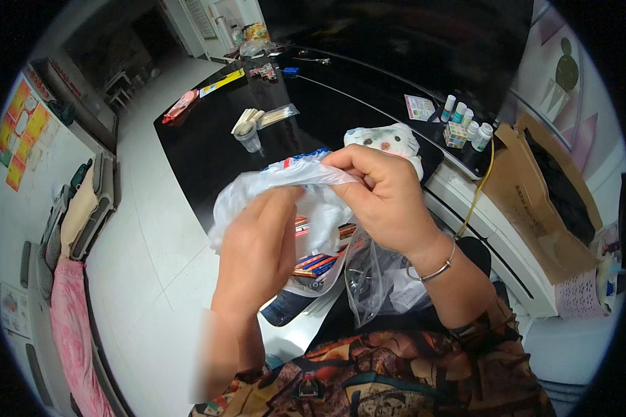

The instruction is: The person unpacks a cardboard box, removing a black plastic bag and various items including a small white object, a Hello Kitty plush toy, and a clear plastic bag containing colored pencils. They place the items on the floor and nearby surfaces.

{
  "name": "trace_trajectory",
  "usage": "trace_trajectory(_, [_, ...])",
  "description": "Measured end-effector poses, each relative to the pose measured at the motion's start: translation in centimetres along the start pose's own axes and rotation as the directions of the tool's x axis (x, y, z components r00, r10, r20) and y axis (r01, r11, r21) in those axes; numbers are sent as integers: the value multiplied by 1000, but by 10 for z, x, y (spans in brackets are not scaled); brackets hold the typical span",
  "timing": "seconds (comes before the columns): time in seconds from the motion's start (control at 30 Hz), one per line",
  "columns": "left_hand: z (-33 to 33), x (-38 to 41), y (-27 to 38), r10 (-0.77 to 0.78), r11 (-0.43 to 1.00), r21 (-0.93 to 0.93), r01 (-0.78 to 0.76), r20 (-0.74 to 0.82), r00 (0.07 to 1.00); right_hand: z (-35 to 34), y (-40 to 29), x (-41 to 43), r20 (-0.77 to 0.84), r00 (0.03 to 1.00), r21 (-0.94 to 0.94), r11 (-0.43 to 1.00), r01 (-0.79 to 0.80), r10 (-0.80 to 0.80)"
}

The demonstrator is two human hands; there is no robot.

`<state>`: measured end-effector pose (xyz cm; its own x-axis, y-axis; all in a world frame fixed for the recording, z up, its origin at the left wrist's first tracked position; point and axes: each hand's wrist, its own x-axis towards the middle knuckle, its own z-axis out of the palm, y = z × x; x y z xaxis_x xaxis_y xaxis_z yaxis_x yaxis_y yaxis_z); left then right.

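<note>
Between my hands is a thin white plastic bag (240, 193) with blue and red print along its far side. My right hand (388, 200), with a bracelet at the wrist, pinches a stretched fold of it between thumb and fingers. Motion blurs my left hand (258, 245), whose gathered fingers meet the near side of the bag; its grip is hidden. Below, several coloured pencils (318, 265) lie bundled in a clear plastic bag (362, 281) over my lap. Beyond my right hand sits a white plush toy (388, 138) with an animal face.
On the black table (203, 151) stand a clear plastic cup (248, 138) and packets of cotton swabs (277, 115). Small bottles (481, 136) and a patterned cube (455, 134) are at the right. An open cardboard box (532, 198) stands beside a yellow cord (478, 195).
</note>
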<state>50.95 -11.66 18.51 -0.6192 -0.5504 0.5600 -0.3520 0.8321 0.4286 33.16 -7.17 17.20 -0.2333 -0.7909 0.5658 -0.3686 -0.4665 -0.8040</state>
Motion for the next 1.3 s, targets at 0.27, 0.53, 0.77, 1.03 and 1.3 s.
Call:
trace_trajectory(0.27, [-10, -14, -24, -469, 844, 431, 320, 305, 829, -27, -5, 9, -118, 993, -15, 1000, -9, 7])
trace_trajectory(0.53, [-13, -4, -16, -598, 766, 517, 381, 356, 718, -26, -11, 6, -213, 977, 17, 1000, -23, 26])
trace_trajectory(0.77, [15, 38, -48, -78, 915, 390, 104, -83, 994, -4, -22, 1, 386, 844, -286, 821, 494, -373])
trace_trajectory(1.03, [48, 57, -95, 71, 994, -60, -93, -296, 952, -22, 142, 36, 248, 955, -635, 772, 35, 161])
trace_trajectory(1.3, [56, -25, -101, -156, 987, -39, 153, -409, 899, -12, 97, 6, 193, 978, -342, 930, 138, -74])
